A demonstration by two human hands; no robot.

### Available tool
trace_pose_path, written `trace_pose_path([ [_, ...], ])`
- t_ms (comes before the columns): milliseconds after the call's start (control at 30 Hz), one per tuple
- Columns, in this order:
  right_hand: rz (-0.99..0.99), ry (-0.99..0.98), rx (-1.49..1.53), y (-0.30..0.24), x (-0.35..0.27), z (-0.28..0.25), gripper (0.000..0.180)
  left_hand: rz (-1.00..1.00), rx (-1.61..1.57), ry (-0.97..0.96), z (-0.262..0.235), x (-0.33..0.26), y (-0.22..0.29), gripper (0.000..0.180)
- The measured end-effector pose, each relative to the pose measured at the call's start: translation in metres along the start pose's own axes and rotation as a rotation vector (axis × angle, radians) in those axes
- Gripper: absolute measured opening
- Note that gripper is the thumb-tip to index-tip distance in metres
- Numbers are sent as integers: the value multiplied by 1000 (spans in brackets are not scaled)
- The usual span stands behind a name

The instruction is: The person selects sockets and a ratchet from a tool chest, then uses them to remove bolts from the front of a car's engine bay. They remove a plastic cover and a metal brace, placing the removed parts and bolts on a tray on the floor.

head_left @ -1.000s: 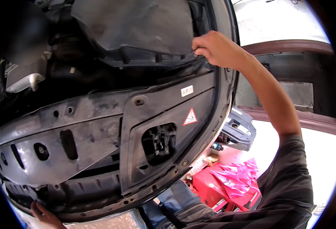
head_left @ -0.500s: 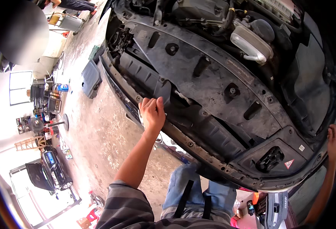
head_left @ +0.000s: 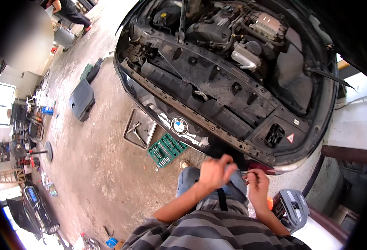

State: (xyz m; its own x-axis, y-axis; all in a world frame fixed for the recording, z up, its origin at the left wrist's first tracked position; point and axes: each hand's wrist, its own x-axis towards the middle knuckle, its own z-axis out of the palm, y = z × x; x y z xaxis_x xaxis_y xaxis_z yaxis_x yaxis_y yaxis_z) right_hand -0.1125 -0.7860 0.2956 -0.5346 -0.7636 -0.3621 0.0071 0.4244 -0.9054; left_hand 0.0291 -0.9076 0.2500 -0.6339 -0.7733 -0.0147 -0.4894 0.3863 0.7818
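Note:
Both my hands are held close together in front of my body, just off the car's front bumper (head_left: 194,137). My left hand (head_left: 214,173) has bent fingers smeared by motion, so its grip is unclear. Beside it, my right hand (head_left: 257,185) pinches thumb and fingers together around something small and dark that I cannot make out. Ahead of them lies the open engine bay (head_left: 233,52), with a black front cover panel (head_left: 217,81) across it. A round emblem (head_left: 179,126) sits on the car's nose.
On the floor stand a metal tray (head_left: 149,125) with tools in it and a green socket set (head_left: 167,151). Farther left lies a grey plastic cover (head_left: 82,100). Another grey plastic part (head_left: 294,208) is at my right. A person (head_left: 73,14) stands at the upper left.
My hands have left the car's front edge and come together before my body. My view has drawn back, showing more of the car, the tray and the socket set.

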Motion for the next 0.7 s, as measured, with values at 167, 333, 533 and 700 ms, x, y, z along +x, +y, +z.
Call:
trace_pose_path([
  [167,314,-160,339,-3,-73,40,19,223,157,-83,-35,-87,31,32],
  [333,432,-195,513,-1,-124,71,35,289,202,82,-70,-131,35,34],
  [533,294,-560,306,-35,-141,91,48,267,95,377,-118,-158,44,27],
  [700,-43,-664,78,-69,-145,81,43,30,-570,681,-163,-179,49,16],
])
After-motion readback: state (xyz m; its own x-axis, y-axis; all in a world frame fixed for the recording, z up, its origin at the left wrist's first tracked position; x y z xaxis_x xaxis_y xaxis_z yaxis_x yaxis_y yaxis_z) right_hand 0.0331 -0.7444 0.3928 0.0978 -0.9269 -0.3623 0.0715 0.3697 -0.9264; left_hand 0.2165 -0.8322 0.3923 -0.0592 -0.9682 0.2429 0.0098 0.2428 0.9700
